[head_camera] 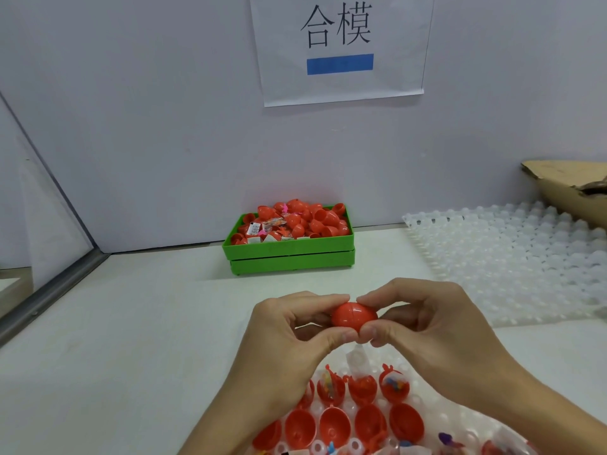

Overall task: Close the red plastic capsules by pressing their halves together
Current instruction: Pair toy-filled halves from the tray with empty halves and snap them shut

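A red plastic capsule (353, 315) lies sideways between my two hands above the table, its two halves joined with a thin seam showing. My left hand (289, 336) grips its left end with thumb and fingers. My right hand (427, 326) pinches its right end. Below the hands, a clear dimpled tray (358, 356) holds several open red capsule halves (335, 428), some empty and some with small toys inside.
A green bin (289, 254) heaped with red capsules and packets stands against the back wall. A stack of clear dimpled trays (512, 257) lies at the right, with a cardboard box (565, 185) behind it. A paper sign (338, 47) hangs on the wall.
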Demonstrator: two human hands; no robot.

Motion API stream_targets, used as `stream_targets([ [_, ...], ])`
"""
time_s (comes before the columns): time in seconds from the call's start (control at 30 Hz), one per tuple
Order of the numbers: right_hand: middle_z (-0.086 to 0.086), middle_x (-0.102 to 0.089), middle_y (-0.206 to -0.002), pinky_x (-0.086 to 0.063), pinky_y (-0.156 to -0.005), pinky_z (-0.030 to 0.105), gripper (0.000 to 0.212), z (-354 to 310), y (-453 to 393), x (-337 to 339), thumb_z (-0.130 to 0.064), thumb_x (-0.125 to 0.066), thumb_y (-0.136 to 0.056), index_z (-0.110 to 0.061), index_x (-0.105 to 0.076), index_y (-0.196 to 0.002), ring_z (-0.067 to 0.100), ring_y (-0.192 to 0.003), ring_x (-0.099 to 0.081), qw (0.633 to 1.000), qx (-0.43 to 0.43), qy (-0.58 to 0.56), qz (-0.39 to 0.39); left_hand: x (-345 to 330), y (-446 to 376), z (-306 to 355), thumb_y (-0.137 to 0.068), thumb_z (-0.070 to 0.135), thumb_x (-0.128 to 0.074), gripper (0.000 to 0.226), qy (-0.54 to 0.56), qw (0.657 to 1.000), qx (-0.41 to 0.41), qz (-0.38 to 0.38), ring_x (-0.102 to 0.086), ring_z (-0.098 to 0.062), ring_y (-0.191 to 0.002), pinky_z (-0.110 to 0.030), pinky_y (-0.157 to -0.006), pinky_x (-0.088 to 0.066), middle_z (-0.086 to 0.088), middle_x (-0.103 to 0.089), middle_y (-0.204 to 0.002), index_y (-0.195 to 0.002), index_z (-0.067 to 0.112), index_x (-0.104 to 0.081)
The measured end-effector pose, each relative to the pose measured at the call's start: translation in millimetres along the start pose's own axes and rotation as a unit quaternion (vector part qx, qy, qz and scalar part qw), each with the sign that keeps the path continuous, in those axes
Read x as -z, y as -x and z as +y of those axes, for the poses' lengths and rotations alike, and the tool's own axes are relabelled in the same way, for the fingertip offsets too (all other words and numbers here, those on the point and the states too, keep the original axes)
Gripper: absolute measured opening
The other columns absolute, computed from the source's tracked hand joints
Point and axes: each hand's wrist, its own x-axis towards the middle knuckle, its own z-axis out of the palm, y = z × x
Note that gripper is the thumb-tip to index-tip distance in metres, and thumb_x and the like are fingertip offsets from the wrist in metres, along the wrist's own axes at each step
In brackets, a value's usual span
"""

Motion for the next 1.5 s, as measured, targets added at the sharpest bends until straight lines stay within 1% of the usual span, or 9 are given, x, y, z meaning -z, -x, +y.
stream_targets([
  [0.17,0.003,-0.075,-0.069,-0.056,-0.073,0.055,0.028,-5,1,-1,-0.011,-0.083,-0.072,-0.034,-0.076,-0.087,0.027,-0.067,-0.071,1.0,-0.013,-0.019,0.0,0,-1,0,-0.067,0.028,-0.08,0.036,-0.007,1.0,-0.005,0.007,-0.073,-0.009,-0.085,-0.025,-0.08,-0.06,0.013,-0.075,-0.088,-0.102,0.031,-0.077],
  [0.4,0.003,-0.074,-0.064,-0.055,-0.069,0.06,0.027,-5,-1,-6,-0.009,-0.082,-0.067,-0.032,-0.077,-0.081,0.036,-0.063,-0.068,0.999,-0.032,-0.013,0.016,0,-2,-1,-0.07,0.008,-0.085,0.034,-0.027,0.999,-0.017,0.011,-0.071,-0.005,-0.079,-0.014,-0.073,-0.055,0.013,-0.075,-0.081,-0.1,0.023,-0.079],
  [0.57,0.0,-0.073,-0.061,-0.056,-0.068,0.05,0.035,-4,-2,-10,0.005,-0.077,-0.073,-0.029,-0.076,-0.08,0.019,-0.06,-0.07,1.0,-0.019,0.018,0.017,0,-5,-3,-0.074,-0.007,-0.078,0.037,-0.072,0.997,-0.021,0.025,-0.069,-0.004,-0.075,-0.017,-0.069,-0.055,0.012,-0.074,-0.076,-0.083,0.028,-0.08],
  [0.8,0.001,-0.071,-0.058,-0.056,-0.06,0.027,0.038,3,-6,-13,0.018,-0.067,-0.076,-0.018,-0.076,-0.07,0.016,-0.057,-0.069,0.999,0.016,0.026,0.037,0,-7,1,-0.073,-0.006,-0.078,0.034,-0.118,0.991,-0.059,0.02,-0.066,-0.007,-0.073,-0.025,-0.068,-0.054,0.009,-0.072,-0.075,-0.084,0.025,-0.081],
  [1.0,0.002,-0.075,-0.068,-0.06,-0.068,0.041,0.035,-2,-5,-11,0.007,-0.078,-0.074,-0.027,-0.079,-0.08,0.016,-0.065,-0.073,1.0,0.028,0.001,0.015,3,-4,-1,-0.074,-0.004,-0.078,0.032,-0.103,0.992,-0.069,0.022,-0.069,-0.008,-0.077,-0.02,-0.071,-0.056,0.013,-0.073,-0.079,-0.093,0.021,-0.081],
  [1.23,0.008,-0.075,-0.079,-0.059,-0.064,0.024,0.019,-8,-8,-4,-0.001,-0.075,-0.076,-0.019,-0.077,-0.081,0.026,-0.071,-0.075,0.994,0.004,-0.112,-0.004,6,-3,4,-0.073,-0.011,-0.074,0.041,-0.023,0.997,-0.065,0.021,-0.069,-0.009,-0.081,-0.017,-0.071,-0.056,0.01,-0.073,-0.083,-0.089,0.026,-0.077],
  [1.3,0.01,-0.074,-0.089,-0.059,-0.067,0.026,0.02,-8,-9,0,-0.02,-0.079,-0.071,-0.021,-0.075,-0.09,0.028,-0.079,-0.075,0.986,-0.036,-0.161,-0.036,7,-3,6,-0.072,-0.014,-0.075,0.046,0.016,0.998,-0.059,0.02,-0.07,-0.011,-0.084,-0.019,-0.073,-0.056,0.011,-0.075,-0.092,-0.089,0.029,-0.078],
  [1.37,0.014,-0.073,-0.104,-0.059,-0.073,0.033,0.047,-6,-8,3,-0.039,-0.085,-0.064,-0.019,-0.074,-0.104,0.031,-0.094,-0.073,0.963,-0.086,-0.232,-0.11,7,-4,9,-0.071,-0.011,-0.077,0.045,0.034,0.998,-0.058,0.011,-0.07,-0.012,-0.09,-0.024,-0.078,-0.057,0.014,-0.072,-0.105,-0.089,0.031,-0.079],
  [1.5,0.021,-0.07,-0.113,-0.056,-0.085,0.037,0.063,-2,-7,3,-0.038,-0.087,-0.068,-0.002,-0.07,-0.116,0.036,-0.107,-0.068,0.896,-0.118,-0.37,-0.216,4,-3,9,-0.074,-0.008,-0.076,0.045,0.063,0.997,-0.035,-0.013,-0.066,-0.007,-0.106,-0.024,-0.087,-0.056,0.016,-0.069,-0.114,-0.09,0.034,-0.081],
])
